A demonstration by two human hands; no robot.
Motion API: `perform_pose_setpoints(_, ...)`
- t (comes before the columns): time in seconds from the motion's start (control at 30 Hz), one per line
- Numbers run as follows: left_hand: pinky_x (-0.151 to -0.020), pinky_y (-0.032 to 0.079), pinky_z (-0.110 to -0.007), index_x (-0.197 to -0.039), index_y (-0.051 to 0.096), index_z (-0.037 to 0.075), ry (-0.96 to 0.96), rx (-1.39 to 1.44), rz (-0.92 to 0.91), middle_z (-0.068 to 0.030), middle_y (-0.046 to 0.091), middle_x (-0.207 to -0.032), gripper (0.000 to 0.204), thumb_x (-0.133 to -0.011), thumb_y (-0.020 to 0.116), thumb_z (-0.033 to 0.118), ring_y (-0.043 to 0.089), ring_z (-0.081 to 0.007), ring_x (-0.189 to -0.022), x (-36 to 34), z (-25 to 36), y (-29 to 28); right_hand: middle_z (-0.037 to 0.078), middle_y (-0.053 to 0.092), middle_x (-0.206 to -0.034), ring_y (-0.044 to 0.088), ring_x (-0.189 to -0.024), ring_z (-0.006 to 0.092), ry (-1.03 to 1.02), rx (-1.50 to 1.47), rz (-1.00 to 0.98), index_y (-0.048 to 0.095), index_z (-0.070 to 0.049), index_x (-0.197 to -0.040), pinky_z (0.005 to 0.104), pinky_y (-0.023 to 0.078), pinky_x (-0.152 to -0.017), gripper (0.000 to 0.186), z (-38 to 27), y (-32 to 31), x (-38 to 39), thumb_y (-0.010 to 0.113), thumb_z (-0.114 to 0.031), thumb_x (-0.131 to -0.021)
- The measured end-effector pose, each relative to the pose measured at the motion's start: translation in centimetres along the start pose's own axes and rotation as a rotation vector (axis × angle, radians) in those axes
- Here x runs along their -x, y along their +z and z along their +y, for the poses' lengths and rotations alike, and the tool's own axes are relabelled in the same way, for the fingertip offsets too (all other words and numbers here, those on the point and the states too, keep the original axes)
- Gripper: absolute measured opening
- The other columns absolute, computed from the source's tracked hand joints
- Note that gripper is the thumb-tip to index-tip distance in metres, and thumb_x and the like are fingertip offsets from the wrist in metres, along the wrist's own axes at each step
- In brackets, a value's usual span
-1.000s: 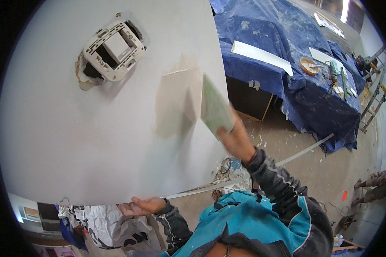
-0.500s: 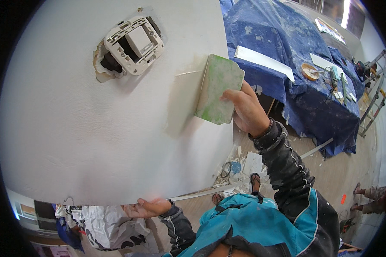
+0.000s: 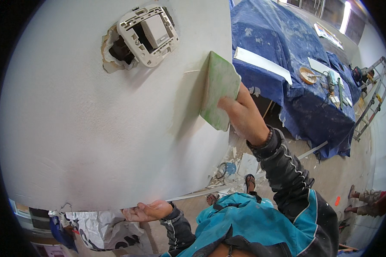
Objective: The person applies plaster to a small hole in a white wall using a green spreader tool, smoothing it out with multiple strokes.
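Observation:
My right hand [image 3: 244, 113] grips a flat green filler spreader [image 3: 220, 92] smeared with pale filler, thumb across its face. The spreader's left long edge is at the white wall panel [image 3: 116, 141], close to its right end, next to a damp beige patch of filler [image 3: 186, 103]. Whether that edge touches along its whole length I cannot tell. At the panel's lower edge, my left hand [image 3: 149, 211] is palm up with loosely bent fingers apart and nothing seen in it. Higher on the panel, an uncovered light switch [image 3: 152, 34] sits tilted beside a ragged hole [image 3: 120, 51].
Behind the panel's right end, a blue sheet [image 3: 266, 25] drapes a large bulk carrying a white strip [image 3: 263, 65], an orange bowl [image 3: 308, 75] and tools. A ladder [image 3: 375, 96] stands far right, near another person's legs [image 3: 369, 201]. Debris and a white bag [image 3: 103, 229] lie below.
The spreader has tilted, its face turning more edge-on, and its lower end sits lower. The camera view has shifted slightly. My left hand stays by the panel's lower edge.

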State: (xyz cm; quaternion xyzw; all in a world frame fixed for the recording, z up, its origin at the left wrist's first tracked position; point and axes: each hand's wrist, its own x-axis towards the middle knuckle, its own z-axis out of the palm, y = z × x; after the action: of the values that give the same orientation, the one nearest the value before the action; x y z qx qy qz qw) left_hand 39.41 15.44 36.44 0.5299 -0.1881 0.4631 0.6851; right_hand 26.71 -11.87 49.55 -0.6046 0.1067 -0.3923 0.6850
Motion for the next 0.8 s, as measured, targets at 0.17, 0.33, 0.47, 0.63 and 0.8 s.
perform_pose_setpoints(0.17, -0.09, 0.053, -0.042, -0.125, 0.046, -0.008, -0.052, 0.086, 0.005, -0.0248, 0.052, -0.129, 0.042, -0.093, 0.055, 0.017, 0.06, -0.0338, -0.109, 0.8, -4.5, -3.9, 0.023, 0.054, -0.132, 0.052, -0.124, 0.0308, -0.235, 0.279, -0.012, 0.029, 0.003, -0.151, 0.0362, 0.039, -0.107, 0.07, 0.2, 1.2, 1.0, 0.042, 0.004, -0.083)
perform_pose_setpoints(0.33, -0.101, 0.044, -0.056, -0.129, 0.047, 0.006, 0.527, -0.708, -0.241, -0.0319, 0.037, -0.137, 0.027, -0.11, 0.029, 0.014, 0.047, -0.0488, -0.126, 0.9, -3.4, -3.9, 0.034, 0.049, -0.136, 0.051, -0.127, 0.0468, -0.331, 0.433, -0.059, 0.024, 0.002, -0.153, 0.0398, 0.037, -0.11, 0.076, 0.1, 1.5, 1.7, 0.042, 0.008, -0.079)
perform_pose_setpoints(0.47, -0.099, 0.045, -0.057, -0.133, 0.046, 0.008, 0.306, -0.449, -0.202, -0.0326, 0.037, -0.138, 0.029, -0.111, 0.028, 0.015, 0.049, -0.049, -0.124, -0.1, 0.5, -0.4, 0.036, 0.045, -0.141, 0.047, -0.131, 0.0506, -0.392, 0.498, -0.103, 0.023, 0.001, -0.154, 0.0417, 0.036, -0.112, 0.082, 0.3, 1.7, 2.3, 0.043, 0.011, -0.075)
perform_pose_setpoints(0.63, -0.099, 0.047, -0.046, -0.131, 0.049, 0.0, 0.448, -0.387, -0.177, -0.0265, 0.046, -0.133, 0.039, -0.103, 0.046, 0.027, 0.054, -0.0355, -0.12, -0.3, -0.6, -1.1, 0.036, 0.039, -0.148, 0.039, -0.138, 0.0477, -0.37, 0.541, -0.19, 0.024, -0.004, -0.156, 0.0453, 0.033, -0.117, 0.088, 0.9, 1.9, 3.4, 0.047, 0.014, -0.072)
perform_pose_setpoints(0.8, -0.099, 0.046, -0.047, -0.129, 0.054, 0.0, 0.209, -0.224, -0.133, -0.028, 0.042, -0.135, 0.037, -0.102, 0.046, 0.024, 0.054, -0.0375, -0.118, -0.5, -0.9, -1.1, 0.033, 0.029, -0.156, 0.032, -0.142, 0.0486, -0.412, 0.634, -0.252, 0.026, -0.012, -0.157, 0.0471, 0.032, -0.119, 0.094, 2.0, 1.6, 4.2, 0.058, 0.011, -0.072)
